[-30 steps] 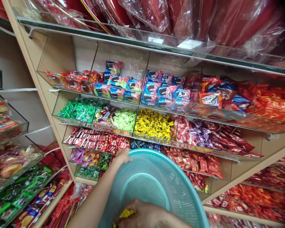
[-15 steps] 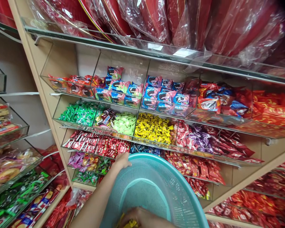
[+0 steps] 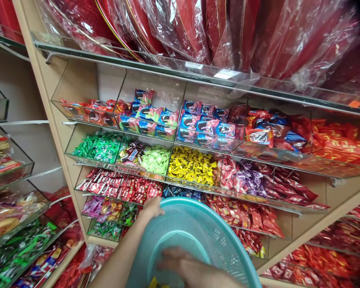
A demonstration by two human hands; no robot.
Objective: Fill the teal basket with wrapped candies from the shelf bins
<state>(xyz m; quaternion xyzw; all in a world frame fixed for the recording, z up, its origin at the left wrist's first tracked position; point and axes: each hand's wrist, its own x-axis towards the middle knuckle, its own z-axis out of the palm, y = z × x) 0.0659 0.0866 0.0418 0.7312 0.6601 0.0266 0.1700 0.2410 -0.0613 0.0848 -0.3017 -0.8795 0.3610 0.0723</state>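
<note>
so, near glass candy shelves (image 3: pixel 198 185), left hand (image 3: pixel 153 209) grips the teal basket (image 3: pixel 225 245), right hand (image 3: pixel 181 263) loosely fanned inside.

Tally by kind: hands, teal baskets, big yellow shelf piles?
Left hand, right hand: 2
Teal basket: 1
Big yellow shelf pile: 1
Total: 4
Yellow pieces in the basket: cut off by the frame, not countable.
</note>
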